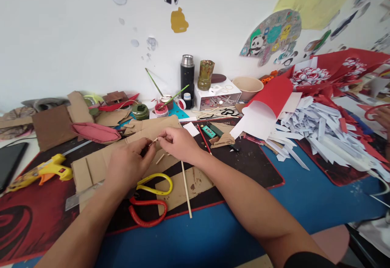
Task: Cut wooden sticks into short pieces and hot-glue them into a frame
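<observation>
Both hands meet above a cardboard sheet (pixel 100 160) near the middle of the desk. My left hand (pixel 129 162) and my right hand (pixel 173 142) are closed, their fingertips pinching a short thin wooden stick piece (pixel 155 140) between them. Short cut stick pieces (pixel 160 159) lie on the cardboard just below the fingers. A longer wooden stick (pixel 186 190) rests across a smaller cardboard piece (pixel 196 182) to the right. Scissors with one yellow and one red handle (pixel 149 213) lie beside my left wrist, their blades hidden.
A yellow glue gun (pixel 56 168) lies at the left. Behind the hands stand open paint jars (pixel 140 112), a black thermos (pixel 187 75) and a white box (pixel 217 97). Paper strips (pixel 319 125) pile up at the right, near another person's hand (pixel 382 117) with red-handled scissors.
</observation>
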The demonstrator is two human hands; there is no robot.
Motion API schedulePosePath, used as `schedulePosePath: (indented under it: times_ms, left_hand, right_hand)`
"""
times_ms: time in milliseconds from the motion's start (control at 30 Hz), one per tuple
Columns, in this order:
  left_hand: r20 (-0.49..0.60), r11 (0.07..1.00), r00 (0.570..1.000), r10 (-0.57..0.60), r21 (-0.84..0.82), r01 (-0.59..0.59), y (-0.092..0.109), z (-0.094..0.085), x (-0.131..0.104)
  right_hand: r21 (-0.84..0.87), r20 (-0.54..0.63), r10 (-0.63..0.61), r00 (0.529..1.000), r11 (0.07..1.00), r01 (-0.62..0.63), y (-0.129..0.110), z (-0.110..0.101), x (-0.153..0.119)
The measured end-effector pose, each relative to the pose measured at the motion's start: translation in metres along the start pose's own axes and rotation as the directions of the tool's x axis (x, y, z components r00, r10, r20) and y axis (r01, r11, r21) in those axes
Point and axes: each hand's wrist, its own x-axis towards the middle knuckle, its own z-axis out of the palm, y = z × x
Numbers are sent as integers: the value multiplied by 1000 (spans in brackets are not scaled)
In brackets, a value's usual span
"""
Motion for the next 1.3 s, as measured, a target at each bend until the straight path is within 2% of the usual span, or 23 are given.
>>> schedulePosePath:
  times_ms: [233, 400, 500, 667, 800, 1133, 1300]
  left_hand:
    - [9, 965, 983, 185, 188, -183, -5, 5, -2]
    - [3, 925, 963, 270, 276, -261, -7, 8, -2]
    - [15, 938, 970, 244, 251, -240, -7, 8, -2]
    - [66, 993, 994, 87, 76, -92, -3, 2, 0]
    - [59, 999, 998, 19, 32, -21, -2, -2, 1]
    - [54, 999, 998, 28, 38, -30, -5, -6, 2]
    - [122, 995, 988, 90, -42, -86, -12, -8, 4]
  right_hand:
    - [-23, 16, 5, 1000, 1000, -4, 2, 2, 2]
    - [-5, 3, 21, 1000, 1000, -21, 5, 5, 3]
    - [28, -9, 45, 999, 999, -44, 7, 6, 5]
    - [89, -36, 88, 995, 992, -85, 11, 6, 6]
    - [154, -26, 74, 997, 986, -70, 11, 6, 4]
    - [76, 31, 16, 999, 997, -18, 9, 3, 3]
    - [58, 39, -22, 999, 998, 19, 10, 4, 4]
